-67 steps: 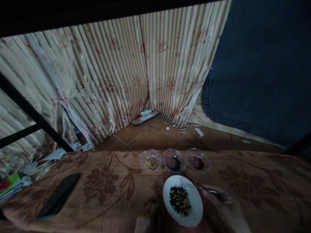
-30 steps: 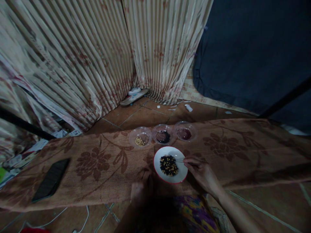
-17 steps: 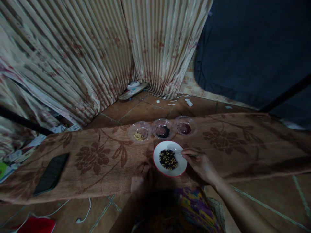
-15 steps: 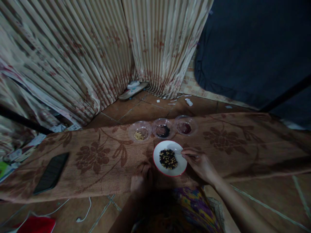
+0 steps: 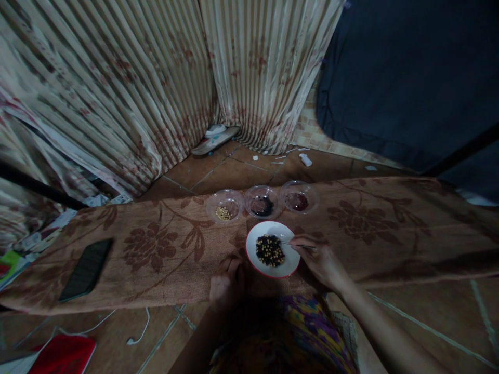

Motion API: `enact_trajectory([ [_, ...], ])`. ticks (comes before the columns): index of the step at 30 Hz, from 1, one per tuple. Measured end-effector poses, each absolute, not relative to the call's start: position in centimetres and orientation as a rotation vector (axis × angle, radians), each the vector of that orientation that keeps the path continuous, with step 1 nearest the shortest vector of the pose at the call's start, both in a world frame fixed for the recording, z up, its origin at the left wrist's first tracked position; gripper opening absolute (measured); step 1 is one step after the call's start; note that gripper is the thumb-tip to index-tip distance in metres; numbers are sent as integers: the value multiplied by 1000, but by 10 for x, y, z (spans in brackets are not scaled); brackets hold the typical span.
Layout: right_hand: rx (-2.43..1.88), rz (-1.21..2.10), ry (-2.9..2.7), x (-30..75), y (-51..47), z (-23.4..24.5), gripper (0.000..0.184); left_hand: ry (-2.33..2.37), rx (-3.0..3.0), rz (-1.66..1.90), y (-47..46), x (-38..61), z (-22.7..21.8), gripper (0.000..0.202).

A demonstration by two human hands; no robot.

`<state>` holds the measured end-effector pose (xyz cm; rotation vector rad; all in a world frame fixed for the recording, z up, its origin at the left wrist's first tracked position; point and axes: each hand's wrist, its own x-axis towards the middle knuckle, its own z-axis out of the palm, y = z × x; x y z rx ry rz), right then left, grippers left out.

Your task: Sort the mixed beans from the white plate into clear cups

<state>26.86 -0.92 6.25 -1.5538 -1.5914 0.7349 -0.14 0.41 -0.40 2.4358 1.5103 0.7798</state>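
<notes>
My right hand pinches thin metal tweezers, whose tips point left over the plate, by the edge of the bean pile. The white plate has a red rim and holds mixed black and yellow beans. My left hand rests curled on the cloth just left of the plate, with nothing visible in it. Behind the plate stand three clear plastic bowls in a row: the left bowl has yellow beans, the middle bowl black ones, the right bowl dark red ones.
A brown flowered cloth covers the narrow table. A black phone lies at its left. On the tiled floor are a skateboard, white scraps, a white cable and a red item. Striped curtains hang behind.
The view has shifted slightly, so the table appears a little higher. My right hand still holds the tweezers at the bean pile's right edge. My left hand stays curled in place.
</notes>
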Motion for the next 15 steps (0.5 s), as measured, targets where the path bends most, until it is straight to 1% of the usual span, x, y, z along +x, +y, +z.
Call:
enact_trajectory([
  [9,-1558,704,-1530,274,-10,57,26,1533,2435,759,4,0,-2,13],
  [12,-1557,686,-1400,281,-11,64,26,1510,2445,774,4,-1,-3,13],
  [15,-1553,583,-1283,291,-2,77,23,1506,2461,804,5,-1,-5,13],
])
